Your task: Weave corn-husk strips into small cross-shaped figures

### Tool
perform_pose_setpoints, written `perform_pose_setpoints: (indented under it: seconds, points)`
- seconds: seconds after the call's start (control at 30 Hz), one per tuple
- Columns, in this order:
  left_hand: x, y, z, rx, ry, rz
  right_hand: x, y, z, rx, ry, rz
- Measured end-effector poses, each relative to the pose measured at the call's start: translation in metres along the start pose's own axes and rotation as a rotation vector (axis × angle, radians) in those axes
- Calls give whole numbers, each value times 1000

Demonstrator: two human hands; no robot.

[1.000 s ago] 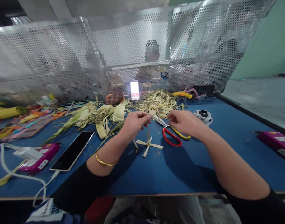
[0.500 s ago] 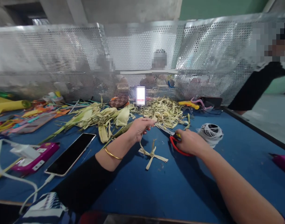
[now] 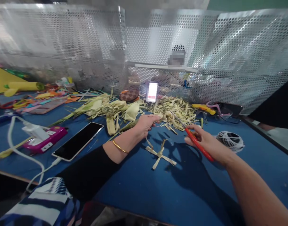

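Note:
My left hand (image 3: 144, 125) is closed, pinching a pale strip of corn husk (image 3: 160, 117) between thumb and fingers in front of the shredded pile. My right hand (image 3: 208, 142) grips a pair of scissors (image 3: 198, 146) by the red handles, its blades pointing up and left towards the pile, apart from the strip. On the blue table below lies a small cross-shaped piece of knotted husk (image 3: 159, 154), with several flat arms and one end curling upward. A thin strand runs up from it towards my left hand.
Shredded husk (image 3: 178, 110) and whole husks (image 3: 99, 106) lie at the back. A phone (image 3: 78, 141) and a magenta power strip (image 3: 46, 138) are at left. At right sit a ball of white string (image 3: 230, 141) and yellow-handled scissors (image 3: 204, 109). A perforated metal screen (image 3: 155, 37) stands behind.
The scissors have lifted and swung away from the strip, turning blade-up in my right hand. My left hand keeps its pinch. The whole view has shifted.

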State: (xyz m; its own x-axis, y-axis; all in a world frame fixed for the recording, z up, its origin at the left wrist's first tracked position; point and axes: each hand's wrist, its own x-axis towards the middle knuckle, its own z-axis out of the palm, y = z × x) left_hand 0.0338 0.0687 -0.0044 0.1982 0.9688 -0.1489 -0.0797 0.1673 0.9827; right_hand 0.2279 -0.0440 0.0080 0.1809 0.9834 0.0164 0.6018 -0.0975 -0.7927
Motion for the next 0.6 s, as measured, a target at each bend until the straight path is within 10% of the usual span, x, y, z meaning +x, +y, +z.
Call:
perform_pose_setpoints:
  seconds: [0.6]
  points:
    - [-9, -3, 10, 26, -99, -69, -1, -4, 18, -69, -11, -83]
